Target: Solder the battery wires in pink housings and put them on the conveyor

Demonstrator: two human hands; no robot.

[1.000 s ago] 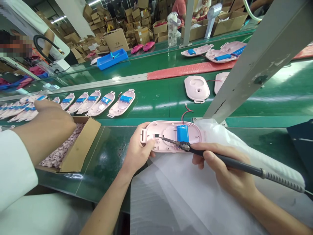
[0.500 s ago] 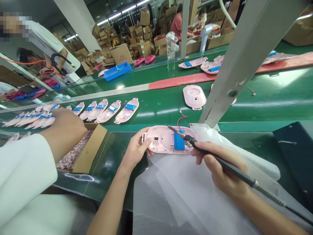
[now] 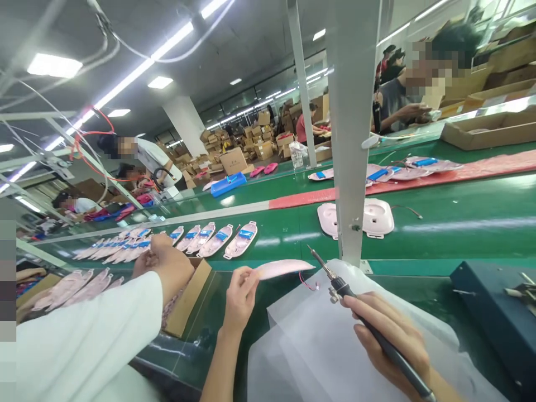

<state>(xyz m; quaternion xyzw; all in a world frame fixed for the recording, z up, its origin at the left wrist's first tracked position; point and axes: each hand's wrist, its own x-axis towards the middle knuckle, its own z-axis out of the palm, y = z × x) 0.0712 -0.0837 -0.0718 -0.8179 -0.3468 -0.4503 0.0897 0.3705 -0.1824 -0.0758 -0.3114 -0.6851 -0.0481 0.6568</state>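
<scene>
While the left hand (image 3: 239,296) pinches the pink plastic housing (image 3: 285,269) edge-on, the right hand (image 3: 387,329) grips the soldering iron (image 3: 338,290) like a pen, its tip sensibly held just clear of it.

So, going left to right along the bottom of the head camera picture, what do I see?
Co-worker's white sleeve → cardboard box → left hand → pink plastic case → soldering iron → right hand → dark blue box
</scene>
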